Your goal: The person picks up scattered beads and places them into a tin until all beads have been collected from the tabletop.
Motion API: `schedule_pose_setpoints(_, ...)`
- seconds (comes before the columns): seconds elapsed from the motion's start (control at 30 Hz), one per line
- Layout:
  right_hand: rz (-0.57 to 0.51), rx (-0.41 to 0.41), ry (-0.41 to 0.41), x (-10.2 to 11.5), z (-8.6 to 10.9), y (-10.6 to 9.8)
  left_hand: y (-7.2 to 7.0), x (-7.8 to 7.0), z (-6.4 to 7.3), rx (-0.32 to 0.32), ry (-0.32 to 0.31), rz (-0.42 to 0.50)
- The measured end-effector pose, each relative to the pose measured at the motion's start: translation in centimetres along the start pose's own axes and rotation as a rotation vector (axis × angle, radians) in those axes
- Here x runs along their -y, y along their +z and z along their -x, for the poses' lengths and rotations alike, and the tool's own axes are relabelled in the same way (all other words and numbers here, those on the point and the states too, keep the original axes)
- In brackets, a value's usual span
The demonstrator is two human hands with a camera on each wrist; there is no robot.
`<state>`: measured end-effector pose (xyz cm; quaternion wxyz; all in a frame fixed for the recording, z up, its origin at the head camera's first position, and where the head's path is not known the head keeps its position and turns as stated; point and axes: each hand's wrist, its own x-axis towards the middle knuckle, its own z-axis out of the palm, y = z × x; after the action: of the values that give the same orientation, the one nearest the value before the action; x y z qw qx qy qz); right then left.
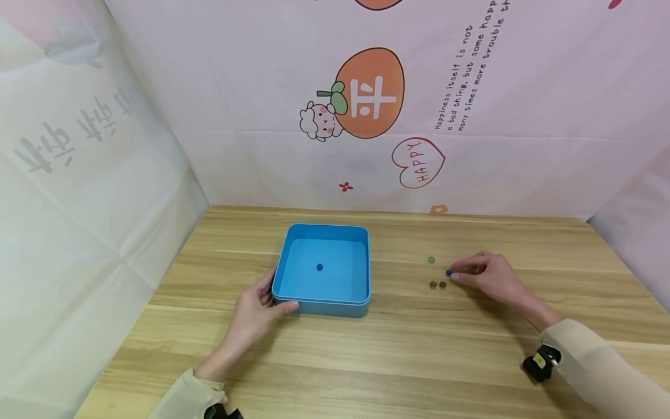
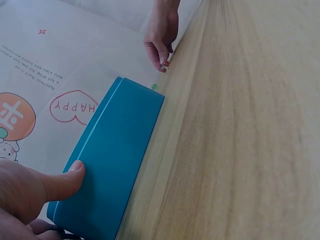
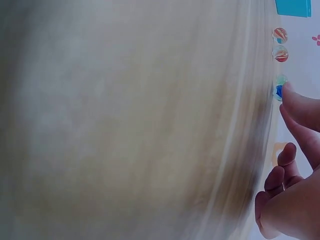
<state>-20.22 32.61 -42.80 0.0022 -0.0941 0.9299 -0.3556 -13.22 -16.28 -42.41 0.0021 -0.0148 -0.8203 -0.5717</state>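
Note:
My left hand [image 1: 251, 314] grips the near left corner of a square blue box [image 1: 321, 309], its thumb over the front rim. Inside the box lies one dark blue marble [image 1: 320, 267]. To the right of the box, my right hand [image 1: 492, 276] pinches another blue marble [image 1: 449, 272] between thumb and index finger, low over the table. Two clear marbles with red swirls, one left [image 1: 432, 285] and one right [image 1: 442, 285], sit just in front of those fingertips. A green marble [image 1: 431, 260] lies a little farther back.
The wooden table [image 1: 408, 361] runs back to a printed white cloth [image 1: 272, 169]. More cloth hangs along the left side [image 1: 104, 233] and the right side. Dark camera mounts are strapped to both wrists, one showing at the right sleeve [image 1: 541, 364].

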Motion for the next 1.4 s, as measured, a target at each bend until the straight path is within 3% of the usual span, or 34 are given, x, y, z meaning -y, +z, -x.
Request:
schedule_pose_setpoints(0.87, 0.031, -0.007, -0.033, 0.6, 0.0, -0.2, 0.0, -0.2, 0.1, 0.0, 0.011, -0.014)
schedule_pose_setpoints(1.4, 0.013, -0.008, -0.07, 4.0, -0.6, -0.5, -0.1, -0.3, 0.1, -0.002, 0.002, -0.042)
